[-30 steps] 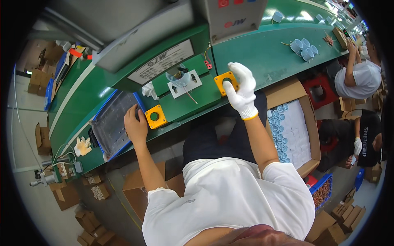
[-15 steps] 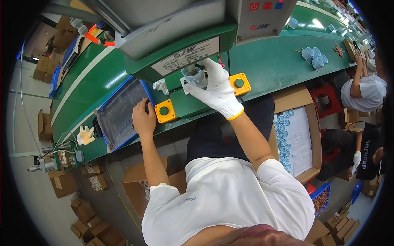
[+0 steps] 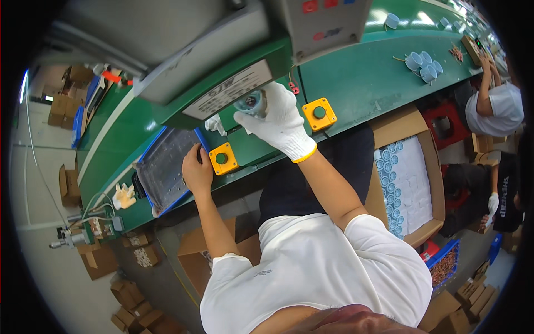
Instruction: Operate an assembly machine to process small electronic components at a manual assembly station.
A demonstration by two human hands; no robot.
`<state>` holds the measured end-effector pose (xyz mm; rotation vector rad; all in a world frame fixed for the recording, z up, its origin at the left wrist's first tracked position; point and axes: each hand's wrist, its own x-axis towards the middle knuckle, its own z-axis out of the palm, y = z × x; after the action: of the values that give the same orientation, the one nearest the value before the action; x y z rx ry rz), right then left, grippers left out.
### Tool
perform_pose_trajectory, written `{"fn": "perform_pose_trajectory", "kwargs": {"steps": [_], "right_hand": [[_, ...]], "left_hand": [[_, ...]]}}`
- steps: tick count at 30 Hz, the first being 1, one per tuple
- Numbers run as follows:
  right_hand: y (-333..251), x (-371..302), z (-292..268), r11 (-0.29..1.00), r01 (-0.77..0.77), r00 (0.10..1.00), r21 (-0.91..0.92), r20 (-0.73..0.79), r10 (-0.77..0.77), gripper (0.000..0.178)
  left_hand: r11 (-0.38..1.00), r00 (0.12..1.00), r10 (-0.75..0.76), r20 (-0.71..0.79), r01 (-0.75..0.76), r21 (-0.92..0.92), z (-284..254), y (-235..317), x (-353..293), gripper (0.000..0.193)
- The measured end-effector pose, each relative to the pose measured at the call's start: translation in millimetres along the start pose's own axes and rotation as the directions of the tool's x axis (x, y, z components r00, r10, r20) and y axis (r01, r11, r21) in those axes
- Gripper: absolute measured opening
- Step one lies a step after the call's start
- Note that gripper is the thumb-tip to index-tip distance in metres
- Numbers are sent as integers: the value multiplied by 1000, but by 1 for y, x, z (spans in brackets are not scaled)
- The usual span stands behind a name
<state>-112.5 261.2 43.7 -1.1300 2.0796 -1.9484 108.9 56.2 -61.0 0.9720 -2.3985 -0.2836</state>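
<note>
My right hand (image 3: 278, 119), in a white glove with a yellow cuff, grips a light blue round plastic cup-shaped part (image 3: 242, 106) just below the green press head (image 3: 222, 83). The part's open side shows, with small dark and reddish pieces inside. My bare left hand (image 3: 197, 170) rests at the corner of a blue-rimmed grey tray (image 3: 167, 158), thumb apart from the bent fingers. Some fingertips are hidden, and nothing shows in that hand. Beside it sits a yellow box with a green button (image 3: 223, 158).
Another yellow button box (image 3: 320, 114) stands right of my glove. A carton (image 3: 435, 222) of light blue parts is by my right leg. Several blue cups (image 3: 425, 65) lie farther along the green bench. A spare glove (image 3: 123, 196) lies at left. Co-workers (image 3: 498, 108) sit at right.
My right hand has drawn the blue part out from under the press rod, so its inside now shows. My left hand stays by the tray with its fingers more bent. The view has shifted slightly.
</note>
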Motion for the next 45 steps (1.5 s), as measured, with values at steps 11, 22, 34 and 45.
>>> {"fn": "perform_pose_trajectory", "kwargs": {"steps": [11,22,34,45], "right_hand": [[61,46,-98,919,217,665,-328,-640,-385,27],[160,132,-177,602,104,945,-792,-110,-308,35],[215,-15,-412,344,-461,773,-818,-560,-296,45],[-1,-19,-33,937,288,953,-198,-33,-300,63]], "left_hand": [[999,999,-50,9,50,-12,1,-4,-5,26],[991,994,-101,32,103,-82,1,-10,-6,23],[997,992,-38,124,45,-56,-4,-14,1,25],[996,953,69,296,-51,-67,-17,-40,2,13]]}}
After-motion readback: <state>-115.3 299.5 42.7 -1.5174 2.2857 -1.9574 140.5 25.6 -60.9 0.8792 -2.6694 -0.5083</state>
